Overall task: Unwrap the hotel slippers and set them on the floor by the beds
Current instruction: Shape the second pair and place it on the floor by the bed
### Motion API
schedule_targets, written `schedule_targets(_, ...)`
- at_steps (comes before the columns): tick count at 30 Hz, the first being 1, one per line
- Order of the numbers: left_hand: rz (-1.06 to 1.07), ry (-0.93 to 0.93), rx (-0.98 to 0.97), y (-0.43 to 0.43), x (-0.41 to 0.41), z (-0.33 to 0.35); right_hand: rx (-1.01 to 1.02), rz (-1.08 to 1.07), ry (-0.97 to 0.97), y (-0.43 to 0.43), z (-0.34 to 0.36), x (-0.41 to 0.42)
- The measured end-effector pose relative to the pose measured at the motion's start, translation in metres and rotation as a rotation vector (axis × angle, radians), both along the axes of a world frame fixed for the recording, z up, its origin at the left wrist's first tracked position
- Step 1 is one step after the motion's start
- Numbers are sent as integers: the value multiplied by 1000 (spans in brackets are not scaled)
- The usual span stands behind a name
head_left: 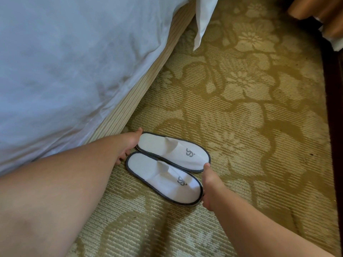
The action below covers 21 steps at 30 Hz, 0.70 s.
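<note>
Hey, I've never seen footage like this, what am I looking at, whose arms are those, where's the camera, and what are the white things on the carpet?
No machine here: a person wears a wide-angle camera on the head, so the single picture looks down along their own bare arms. On the patterned carpet beside the bed lie two unwrapped white hotel slippers, touching side by side: a far slipper and a near slipper. The left hand rests against the far slipper's heel. The right hand is at the toe ends, its thumb touching the far slipper's toe; its fingers are hidden, so I cannot tell whether it grips.
</note>
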<state>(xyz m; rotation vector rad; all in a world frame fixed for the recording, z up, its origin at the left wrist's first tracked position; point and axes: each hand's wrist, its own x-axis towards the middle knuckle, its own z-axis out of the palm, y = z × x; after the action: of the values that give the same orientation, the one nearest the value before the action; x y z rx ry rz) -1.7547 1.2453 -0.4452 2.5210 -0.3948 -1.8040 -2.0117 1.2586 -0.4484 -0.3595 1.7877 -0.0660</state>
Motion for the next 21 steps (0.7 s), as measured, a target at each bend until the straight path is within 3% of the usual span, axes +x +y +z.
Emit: schedule_targets(21,-12,-12,-20,-1,2,-8,49,71,20,-5,-16,-16)
